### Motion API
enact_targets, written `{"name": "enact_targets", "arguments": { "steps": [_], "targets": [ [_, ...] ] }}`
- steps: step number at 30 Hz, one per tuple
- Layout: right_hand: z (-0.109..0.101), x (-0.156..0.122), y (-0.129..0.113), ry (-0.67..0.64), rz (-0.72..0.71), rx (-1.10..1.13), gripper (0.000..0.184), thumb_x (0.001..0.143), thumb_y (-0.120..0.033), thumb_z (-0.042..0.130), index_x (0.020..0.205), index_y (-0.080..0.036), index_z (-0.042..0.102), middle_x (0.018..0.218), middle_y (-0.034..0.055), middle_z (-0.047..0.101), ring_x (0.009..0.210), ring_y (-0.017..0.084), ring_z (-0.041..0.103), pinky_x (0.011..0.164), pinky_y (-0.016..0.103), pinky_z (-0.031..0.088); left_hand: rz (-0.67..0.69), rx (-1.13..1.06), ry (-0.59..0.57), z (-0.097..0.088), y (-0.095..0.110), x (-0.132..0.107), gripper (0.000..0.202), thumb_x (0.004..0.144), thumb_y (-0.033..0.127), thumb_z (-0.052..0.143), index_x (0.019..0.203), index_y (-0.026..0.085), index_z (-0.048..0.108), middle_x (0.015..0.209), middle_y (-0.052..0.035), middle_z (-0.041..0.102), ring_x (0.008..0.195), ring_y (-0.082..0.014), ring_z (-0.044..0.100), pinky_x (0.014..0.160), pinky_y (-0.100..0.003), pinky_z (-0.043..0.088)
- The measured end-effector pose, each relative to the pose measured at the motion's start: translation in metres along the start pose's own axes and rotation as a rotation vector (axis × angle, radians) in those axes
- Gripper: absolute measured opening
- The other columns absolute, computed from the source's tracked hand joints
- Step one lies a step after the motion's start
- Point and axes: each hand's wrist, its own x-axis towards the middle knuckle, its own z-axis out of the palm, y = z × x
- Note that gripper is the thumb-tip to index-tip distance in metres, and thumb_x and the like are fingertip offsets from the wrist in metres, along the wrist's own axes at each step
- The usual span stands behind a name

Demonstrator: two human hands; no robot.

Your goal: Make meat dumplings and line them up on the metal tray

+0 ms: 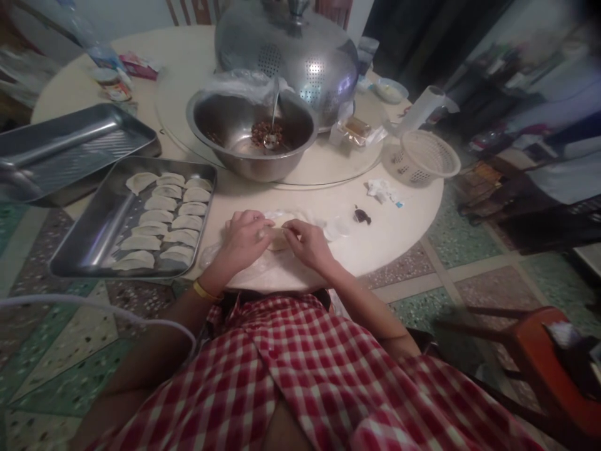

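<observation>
Close to the table's front edge, my left hand (246, 237) and my right hand (307, 243) meet over a pale dumpling (277, 240). Fingertips of both hands pinch its edge; part of it is hidden behind them. Round white dumpling wrappers (337, 228) lie on the table just right of my right hand. To the left, a metal tray (110, 216) holds rows of folded dumplings (159, 203). Beyond my hands stands a steel bowl (263, 164) with brown filling (263, 133) and a spoon (275, 103) in it.
A second metal tray (79, 141) stands at the left. A large perforated metal dome (286, 44) covers the table's middle behind the bowl. At the right are a white basket (429, 156), crumpled paper (382, 190) and a small dark scrap (361, 215). A white cable (117, 311) crosses at lower left.
</observation>
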Motion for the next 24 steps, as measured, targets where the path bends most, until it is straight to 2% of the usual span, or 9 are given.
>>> {"name": "enact_targets", "arguments": {
  "steps": [2,5,10,13,16,19,21,23,24],
  "targets": [
    [-0.010,0.005,-0.006,-0.064,0.053,0.055,0.019,0.093,-0.022,0.050,0.094,-0.018,0.068,0.078,0.0013,0.071,0.067,0.014,0.061,0.067,0.025,0.044,-0.030,-0.018,-0.013,-0.002,0.001,0.000,0.022,0.085,0.031,0.057,0.099,0.024,0.072,0.111,-0.0086,0.064,0.109,-0.0299,0.050,0.093,-0.046,0.039],
    [-0.021,0.010,-0.013,-0.128,0.135,0.169,0.015,0.089,-0.022,0.053,0.090,-0.019,0.068,0.077,0.0003,0.069,0.067,0.013,0.058,0.067,0.025,0.041,-0.061,-0.052,-0.010,-0.007,0.001,-0.004,0.018,0.085,0.033,0.057,0.089,0.022,0.072,0.107,-0.0092,0.065,0.106,-0.0302,0.051,0.093,-0.048,0.041],
    [-0.028,0.011,-0.018,-0.145,0.144,0.488,0.014,0.086,-0.027,0.056,0.083,-0.017,0.065,0.073,-0.0016,0.063,0.065,0.010,0.053,0.064,0.024,0.040,-0.001,-0.217,0.021,-0.026,0.004,-0.021,0.018,0.085,0.034,0.056,0.085,0.022,0.069,0.104,-0.0061,0.067,0.105,-0.0263,0.054,0.099,-0.044,0.040],
    [-0.040,0.018,-0.025,-0.178,0.168,0.643,0.012,0.084,-0.028,0.059,0.079,-0.017,0.063,0.066,-0.0044,0.057,0.059,0.007,0.047,0.057,0.022,0.039,-0.111,-0.572,0.023,-0.042,0.005,-0.028,0.013,0.079,0.034,0.066,0.078,0.021,0.069,0.086,-0.0010,0.067,0.092,-0.0217,0.057,0.092,-0.036,0.042],
    [-0.061,0.031,-0.037,-0.249,0.149,0.723,0.012,0.083,-0.027,0.062,0.078,-0.016,0.062,0.063,-0.0055,0.054,0.055,0.006,0.046,0.052,0.020,0.039,-0.293,-1.042,0.024,-0.049,0.003,-0.022,0.024,0.078,0.039,0.070,0.068,0.017,0.065,0.068,0.0010,0.061,0.073,-0.0155,0.053,0.076,-0.028,0.045],
    [-0.083,0.047,-0.056,-0.367,0.040,0.739,0.010,0.084,-0.025,0.063,0.081,-0.015,0.063,0.065,-0.0049,0.057,0.056,0.005,0.049,0.051,0.018,0.041,-0.313,-1.332,0.100,-0.041,0.004,-0.003,0.046,0.093,0.055,0.043,0.070,0.019,0.058,0.070,-0.0007,0.063,0.069,-0.0132,0.056,0.072,-0.028,0.049],
    [-0.095,0.058,-0.071,-0.445,-0.033,0.695,0.007,0.087,-0.021,0.062,0.082,-0.015,0.063,0.067,-0.0043,0.058,0.056,0.005,0.050,0.049,0.017,0.041,-0.307,-1.445,0.093,-0.033,0.010,0.012,0.055,0.097,0.057,0.025,0.079,0.019,0.060,0.074,-0.0022,0.066,0.072,-0.0149,0.062,0.073,-0.031,0.052],
    [-0.102,0.068,-0.082,-0.487,-0.058,0.626,0.009,0.089,-0.017,0.060,0.080,-0.015,0.062,0.066,-0.0041,0.058,0.055,0.005,0.051,0.049,0.017,0.042,-0.303,-1.552,0.049,-0.026,0.019,0.022,0.056,0.099,0.052,0.020,0.087,0.019,0.063,0.075,-0.0023,0.069,0.077,-0.0165,0.066,0.076,-0.034,0.055],
    [-0.103,0.072,-0.085,-0.488,-0.045,0.584,0.012,0.090,-0.015,0.059,0.078,-0.016,0.061,0.065,-0.0044,0.057,0.055,0.005,0.051,0.049,0.017,0.042,-0.332,-1.741,0.029,-0.025,0.024,0.024,0.054,0.099,0.053,0.023,0.090,0.019,0.063,0.076,-0.0013,0.070,0.082,-0.0177,0.068,0.082,-0.035,0.055]
  ]
}}
